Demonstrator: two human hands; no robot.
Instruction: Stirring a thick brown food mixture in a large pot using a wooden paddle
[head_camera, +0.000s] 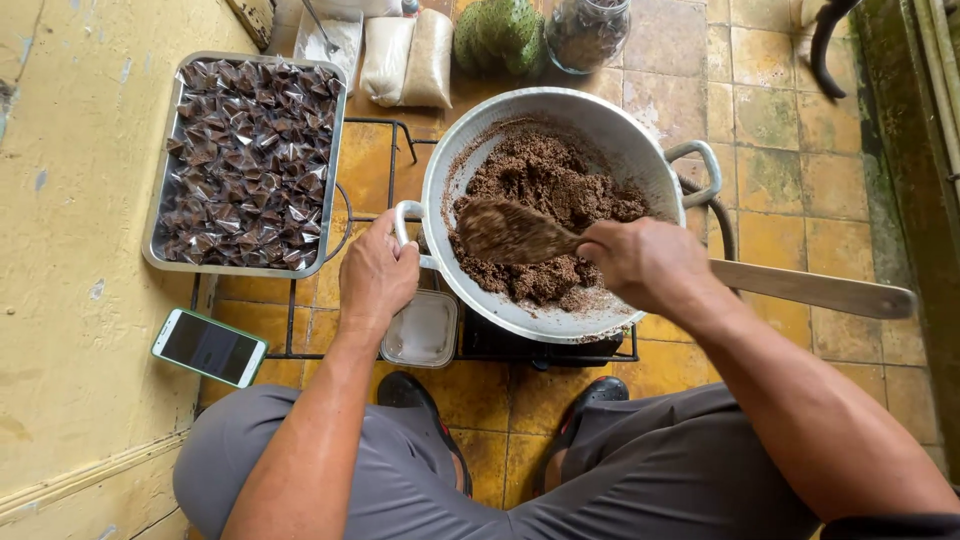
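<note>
A large white metal pan (600, 130) sits on a black stove grate (395, 160) and holds a crumbly brown mixture (545, 185). My left hand (375, 275) grips the pan's near-left handle. My right hand (645, 262) is closed on a long wooden paddle (820, 290). The paddle's blade, coated in brown mix, lies over the mixture inside the pan. Its handle sticks out to the right past the pan's rim.
A metal tray (158, 215) full of small dark wrapped pieces rests at the left. A phone (209, 347) lies on the yellow ledge. A small clear container (422, 330) sits by the stove. Bags, a green fruit (498, 35) and a glass jar (587, 32) stand at the back. My knees and shoes are below.
</note>
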